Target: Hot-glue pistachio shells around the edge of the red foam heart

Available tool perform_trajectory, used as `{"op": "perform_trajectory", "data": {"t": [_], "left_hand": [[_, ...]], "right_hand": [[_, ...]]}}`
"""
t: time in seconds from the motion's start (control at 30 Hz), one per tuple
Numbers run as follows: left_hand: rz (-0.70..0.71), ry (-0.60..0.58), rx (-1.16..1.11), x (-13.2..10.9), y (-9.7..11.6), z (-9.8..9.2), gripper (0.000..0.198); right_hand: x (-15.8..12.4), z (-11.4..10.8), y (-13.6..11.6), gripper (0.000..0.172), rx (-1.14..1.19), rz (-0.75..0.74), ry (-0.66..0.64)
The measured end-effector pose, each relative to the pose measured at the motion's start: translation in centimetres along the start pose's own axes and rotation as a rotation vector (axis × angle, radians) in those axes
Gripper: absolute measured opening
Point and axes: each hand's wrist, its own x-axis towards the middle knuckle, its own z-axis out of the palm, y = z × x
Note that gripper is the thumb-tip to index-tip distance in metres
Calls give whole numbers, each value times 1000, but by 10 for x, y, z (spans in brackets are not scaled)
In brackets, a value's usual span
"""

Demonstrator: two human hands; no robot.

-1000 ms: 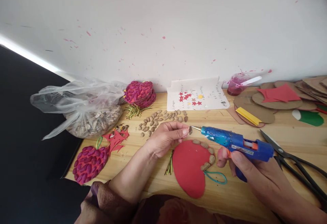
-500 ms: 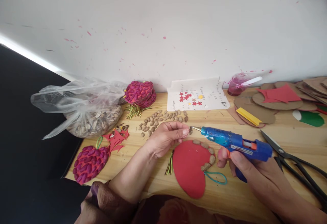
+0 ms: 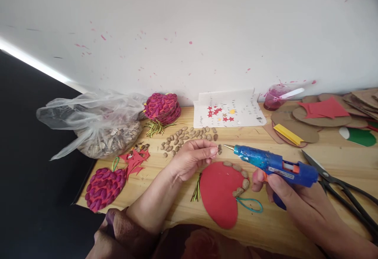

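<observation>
Between thumb and fingers, my left hand [image 3: 196, 156] pinches a small brown shell [image 3: 219, 149], held above the top of a red heart [image 3: 220, 196]. My right hand [image 3: 291, 196] grips a blue hot glue gun [image 3: 273, 163], its metal tip a short gap to the right of the shell. Several brown shells [image 3: 245, 184] line the heart's upper right edge. A teal cord loop [image 3: 251, 205] sticks out at the heart's notch, and a green-black tassel [image 3: 195, 188] at its left side. Loose brown shells [image 3: 177, 136] lie on the table beyond my left hand.
At left stand a plastic bag of shells [image 3: 109, 136], red scraps [image 3: 136, 162] and a purple-studded heart [image 3: 104, 188]. Farther back are stacked purple hearts [image 3: 162, 107], paper with stars [image 3: 230, 111] and a paint cup [image 3: 274, 97]. Scissors [image 3: 333, 180] and cardboard pieces [image 3: 313, 119] lie right.
The glue gun has drawn back slightly to the right, so its tip is now apart from the shell. My left hand has stayed nearly still.
</observation>
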Motion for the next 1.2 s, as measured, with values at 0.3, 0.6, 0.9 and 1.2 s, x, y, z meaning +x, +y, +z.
{"op": "perform_trajectory", "data": {"t": [0.3, 0.6, 0.9, 1.2], "left_hand": [[27, 8, -17, 3, -1, -3, 30], [22, 29, -23, 1, 0, -2, 32], [28, 23, -14, 2, -1, -3, 30], [40, 11, -19, 2, 0, -3, 30]], "right_hand": [[-3, 1, -1, 21, 5, -68, -53], [-2, 0, 3, 20, -28, -30, -88], [-2, 0, 4, 19, -37, -44, -65], [0, 3, -2, 23, -47, -112, -4]]}}
